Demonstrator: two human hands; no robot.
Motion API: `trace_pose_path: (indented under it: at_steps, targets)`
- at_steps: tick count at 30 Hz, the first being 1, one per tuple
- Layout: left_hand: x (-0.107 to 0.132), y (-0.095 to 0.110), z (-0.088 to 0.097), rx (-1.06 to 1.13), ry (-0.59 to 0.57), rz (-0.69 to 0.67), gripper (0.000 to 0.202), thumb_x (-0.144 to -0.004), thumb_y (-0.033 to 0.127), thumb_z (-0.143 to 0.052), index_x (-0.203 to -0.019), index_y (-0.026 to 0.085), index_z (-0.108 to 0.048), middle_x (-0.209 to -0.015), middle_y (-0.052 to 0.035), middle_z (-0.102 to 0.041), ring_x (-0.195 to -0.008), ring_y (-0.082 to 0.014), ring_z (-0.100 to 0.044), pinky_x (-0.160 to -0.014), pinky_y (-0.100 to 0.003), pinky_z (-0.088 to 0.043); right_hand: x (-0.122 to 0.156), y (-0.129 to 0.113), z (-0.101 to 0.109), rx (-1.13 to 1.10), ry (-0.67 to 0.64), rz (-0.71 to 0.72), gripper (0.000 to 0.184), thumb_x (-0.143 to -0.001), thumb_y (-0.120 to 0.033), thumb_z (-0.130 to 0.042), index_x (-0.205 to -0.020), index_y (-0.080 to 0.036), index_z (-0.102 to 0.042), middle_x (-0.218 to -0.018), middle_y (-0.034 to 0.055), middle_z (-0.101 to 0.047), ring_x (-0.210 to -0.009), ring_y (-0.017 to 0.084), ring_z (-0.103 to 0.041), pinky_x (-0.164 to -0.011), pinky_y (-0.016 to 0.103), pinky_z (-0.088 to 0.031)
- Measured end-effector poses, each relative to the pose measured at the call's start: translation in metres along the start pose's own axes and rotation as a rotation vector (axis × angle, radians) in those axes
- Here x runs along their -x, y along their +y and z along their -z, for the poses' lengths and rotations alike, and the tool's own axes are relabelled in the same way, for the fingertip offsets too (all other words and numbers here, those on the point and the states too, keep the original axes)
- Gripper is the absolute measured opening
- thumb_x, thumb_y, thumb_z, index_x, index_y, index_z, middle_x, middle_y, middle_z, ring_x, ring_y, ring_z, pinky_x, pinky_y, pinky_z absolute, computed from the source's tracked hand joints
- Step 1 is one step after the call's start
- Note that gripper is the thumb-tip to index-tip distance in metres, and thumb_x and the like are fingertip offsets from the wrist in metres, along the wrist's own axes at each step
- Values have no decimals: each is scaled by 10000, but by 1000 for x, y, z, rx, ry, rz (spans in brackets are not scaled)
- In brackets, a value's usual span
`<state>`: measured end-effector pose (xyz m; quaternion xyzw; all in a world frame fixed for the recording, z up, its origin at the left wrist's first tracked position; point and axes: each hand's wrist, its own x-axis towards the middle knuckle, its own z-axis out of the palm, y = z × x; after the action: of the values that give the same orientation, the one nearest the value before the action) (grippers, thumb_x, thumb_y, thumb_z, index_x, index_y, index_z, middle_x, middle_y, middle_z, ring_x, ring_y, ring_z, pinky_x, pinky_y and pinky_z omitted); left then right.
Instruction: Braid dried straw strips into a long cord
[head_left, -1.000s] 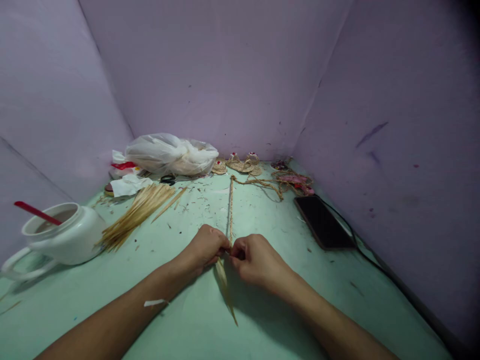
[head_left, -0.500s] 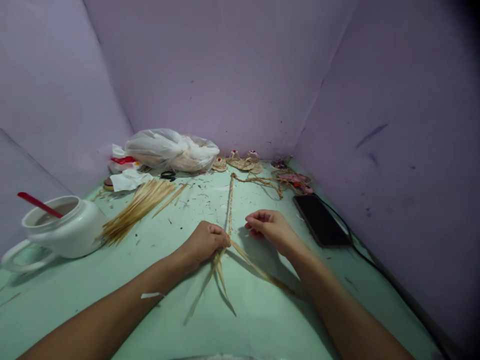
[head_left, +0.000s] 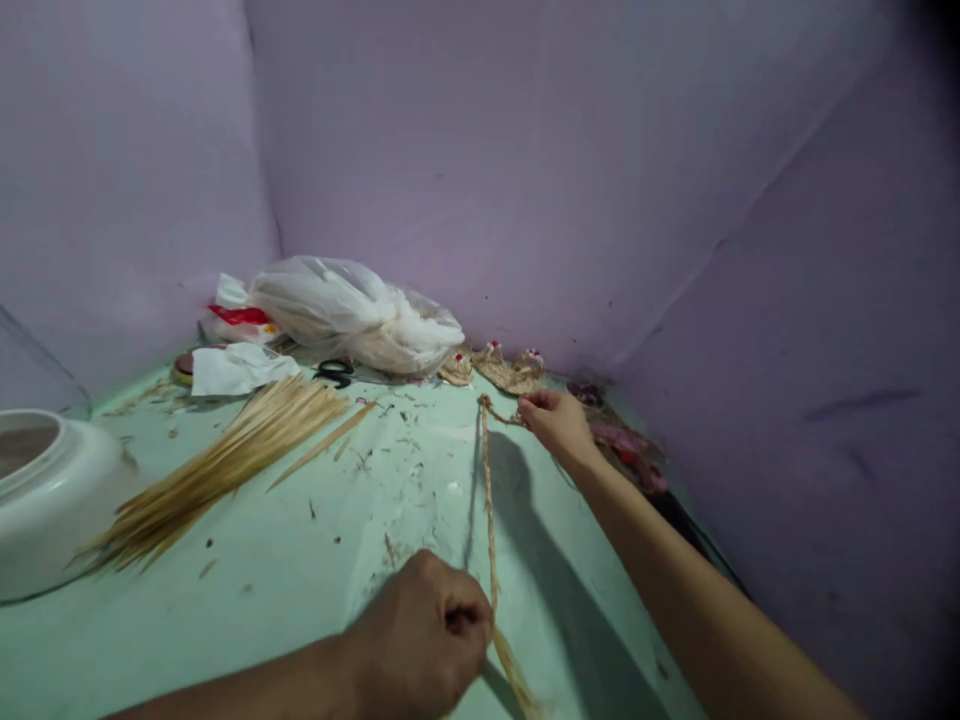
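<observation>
A thin braided straw cord (head_left: 489,500) runs straight along the pale green tabletop (head_left: 315,560). My left hand (head_left: 427,640) is a closed fist pinching the cord's near end, where loose straw strands hang out. My right hand (head_left: 555,420) reaches far forward and pinches the cord's far part near the corner. The cord is stretched between the two hands.
A bundle of straw sticks (head_left: 225,460) lies at left beside a white pot (head_left: 45,500). A plastic bag (head_left: 352,315), black scissors (head_left: 334,372), white tissue (head_left: 236,368) and small woven straw sandals (head_left: 502,368) sit by the purple walls. Pink items (head_left: 630,450) lie behind my right arm.
My right hand has let go near the braid's working end and reached forward to the cord's far part. The view has swung left and closer; my left hand still holds the near end.
</observation>
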<state>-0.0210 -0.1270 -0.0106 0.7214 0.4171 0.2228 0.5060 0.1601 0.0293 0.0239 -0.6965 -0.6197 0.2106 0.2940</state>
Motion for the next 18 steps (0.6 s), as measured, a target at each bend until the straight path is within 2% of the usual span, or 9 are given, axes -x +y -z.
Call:
trace_pose_path:
  at_steps: [2,4,7,10,13,18]
  targets:
    - [-1,0,2,18,-25,10,141,-621,139,-377,-482,155,-391,-451,37,-318,-453,-55,-315,-424,-182,-223,-28,-9,-13,177,84,40,239,-711,-331,-470,-732,-145,-619,-674,73,-624,-638,167,-559,-542,239,-362]
    - [-2,1,4,24,-51,4,155,-607,130,-377,-462,159,-330,-437,40,-274,-437,-53,-289,-418,-187,-210,-48,-18,-29,297,147,4,303,-702,-397,-477,-785,-151,-634,-736,98,-642,-705,197,-576,-580,257,-369]
    - [-3,1,9,53,-90,-2,146,-580,103,-374,-463,159,-307,-446,41,-274,-440,-53,-288,-427,-190,-209,-62,-25,-52,411,122,-75,400,-686,-490,-471,-819,-155,-646,-809,142,-645,-788,247,-584,-622,292,-383]
    - [-7,-1,16,128,-190,-66,132,-596,100,-399,-492,160,-344,-476,43,-326,-463,-55,-320,-451,-184,-233,-61,-24,-63,486,54,-102,334,-687,-420,-480,-804,-159,-653,-841,156,-642,-822,272,-582,-635,315,-386]
    - [-10,-2,21,153,-271,-104,201,-635,124,-428,-482,160,-304,-473,45,-296,-470,-55,-299,-454,-188,-225,-50,-18,-65,500,74,-98,287,-702,-332,-454,-837,-157,-636,-834,150,-641,-814,267,-584,-624,311,-381]
    - [-11,-16,13,113,-218,-107,277,-689,185,-436,-459,158,-285,-443,48,-249,-437,-48,-242,-430,-195,-192,-29,-11,-67,509,116,-53,269,-748,-339,-397,-859,-189,-590,-773,93,-642,-761,244,-588,-618,311,-379]
